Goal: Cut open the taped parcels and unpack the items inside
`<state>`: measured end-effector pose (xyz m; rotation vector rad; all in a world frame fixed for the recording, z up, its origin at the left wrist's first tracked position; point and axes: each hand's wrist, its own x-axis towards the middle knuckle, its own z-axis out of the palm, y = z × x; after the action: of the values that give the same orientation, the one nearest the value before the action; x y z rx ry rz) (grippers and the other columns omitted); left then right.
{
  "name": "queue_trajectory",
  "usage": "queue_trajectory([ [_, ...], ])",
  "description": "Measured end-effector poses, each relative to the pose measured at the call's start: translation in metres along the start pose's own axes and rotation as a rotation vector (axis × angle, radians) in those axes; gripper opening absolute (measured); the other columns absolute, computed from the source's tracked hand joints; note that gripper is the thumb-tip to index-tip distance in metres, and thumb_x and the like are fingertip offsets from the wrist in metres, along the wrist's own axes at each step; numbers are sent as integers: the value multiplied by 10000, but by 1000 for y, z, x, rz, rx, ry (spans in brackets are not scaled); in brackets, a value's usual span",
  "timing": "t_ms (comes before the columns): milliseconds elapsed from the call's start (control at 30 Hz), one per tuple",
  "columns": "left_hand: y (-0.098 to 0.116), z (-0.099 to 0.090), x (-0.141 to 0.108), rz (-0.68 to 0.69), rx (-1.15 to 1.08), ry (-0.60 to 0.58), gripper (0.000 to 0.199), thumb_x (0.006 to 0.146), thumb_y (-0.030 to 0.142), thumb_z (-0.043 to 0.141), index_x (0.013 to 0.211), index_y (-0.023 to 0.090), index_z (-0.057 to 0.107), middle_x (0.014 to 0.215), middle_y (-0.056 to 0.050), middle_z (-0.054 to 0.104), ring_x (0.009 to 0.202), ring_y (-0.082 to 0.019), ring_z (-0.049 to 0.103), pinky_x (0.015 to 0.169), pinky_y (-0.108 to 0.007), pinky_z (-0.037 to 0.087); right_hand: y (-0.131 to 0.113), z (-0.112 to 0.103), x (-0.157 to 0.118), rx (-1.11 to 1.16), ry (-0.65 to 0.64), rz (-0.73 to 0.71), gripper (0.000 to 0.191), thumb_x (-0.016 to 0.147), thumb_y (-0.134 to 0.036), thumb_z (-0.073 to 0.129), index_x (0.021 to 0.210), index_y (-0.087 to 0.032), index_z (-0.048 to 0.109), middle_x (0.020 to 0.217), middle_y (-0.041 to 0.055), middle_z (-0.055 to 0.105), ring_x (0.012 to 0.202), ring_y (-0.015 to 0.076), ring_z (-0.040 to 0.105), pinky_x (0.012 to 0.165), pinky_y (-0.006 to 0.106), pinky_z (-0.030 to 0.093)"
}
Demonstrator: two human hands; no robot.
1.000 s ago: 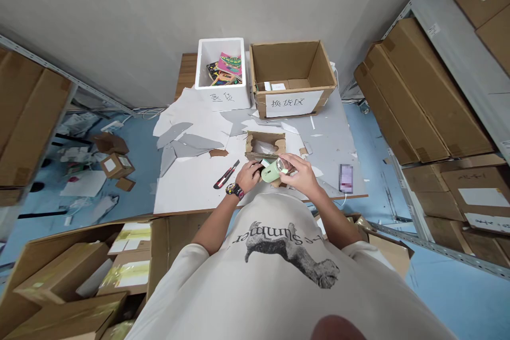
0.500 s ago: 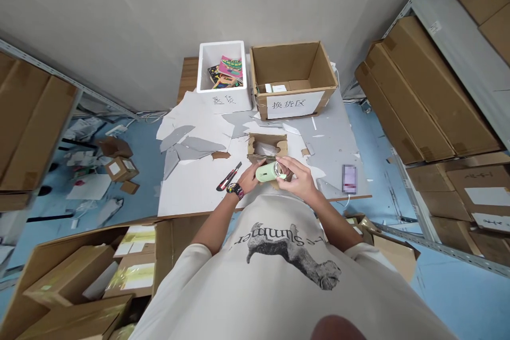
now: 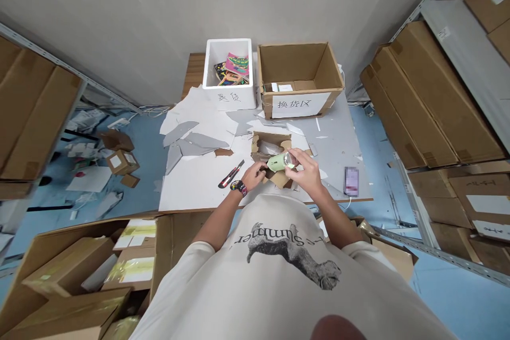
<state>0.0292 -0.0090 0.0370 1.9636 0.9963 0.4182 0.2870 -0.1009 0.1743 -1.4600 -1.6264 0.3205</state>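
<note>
My right hand [image 3: 307, 171] is closed round the clear, shiny end of a light green bottle [image 3: 279, 161]. The bottle is held tilted above a small open cardboard box [image 3: 271, 155], its green end pointing left. At the near left edge of that box is my left hand [image 3: 254, 176], its fingers curled in on the cardboard beside the bottle's green end. The exact contact of these fingertips is partly hidden. Inside the box lies clear or whitish wrapping [image 3: 269, 147]. A red and black utility knife [image 3: 231, 174] rests on the table, left of my left hand.
At the back stand a white foam box [image 3: 235, 98] with booklets and a large labelled carton [image 3: 334, 85]. Torn grey and white sheeting [image 3: 203, 143] covers parts of the table. A phone [image 3: 351, 181] with a cable lies right. Shelved cartons [image 3: 446, 90] flank the table.
The bottle has gone up and to the right in my right hand. My left hand has come away from the bottle to the box edge, and the box's near flap now shows.
</note>
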Motion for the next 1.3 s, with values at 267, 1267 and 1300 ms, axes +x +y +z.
queue_trajectory([
  [267, -1, -4, 2, 91, 51, -47, 529, 1049, 284, 515, 1553, 218, 662, 1422, -133, 741, 1306, -310, 681, 1169, -479, 549, -12, -9, -8, 40, 44, -92, 683, 896, -159, 724, 1562, -305, 682, 1378, 95, 778, 1198, 301, 776, 1031, 462, 692],
  [1267, -12, -9, 16, 63, -105, -145, 572, 1017, 317, 555, 1577, 255, 658, 1425, -103, 777, 1425, -307, 661, 1233, -486, 530, 0, 8, 34, 11, -425, -191, 646, 929, -171, 726, 1562, -296, 679, 1446, 102, 738, 1183, 266, 760, 976, 400, 676],
  [1300, -11, -10, 17, 52, -112, -144, 572, 1005, 310, 559, 1565, 258, 668, 1400, -100, 787, 1414, -303, 668, 1220, -480, 541, 1, 7, 40, 15, -447, -189, 643, 923, -172, 734, 1554, -290, 683, 1435, 100, 742, 1163, 263, 761, 957, 389, 673],
])
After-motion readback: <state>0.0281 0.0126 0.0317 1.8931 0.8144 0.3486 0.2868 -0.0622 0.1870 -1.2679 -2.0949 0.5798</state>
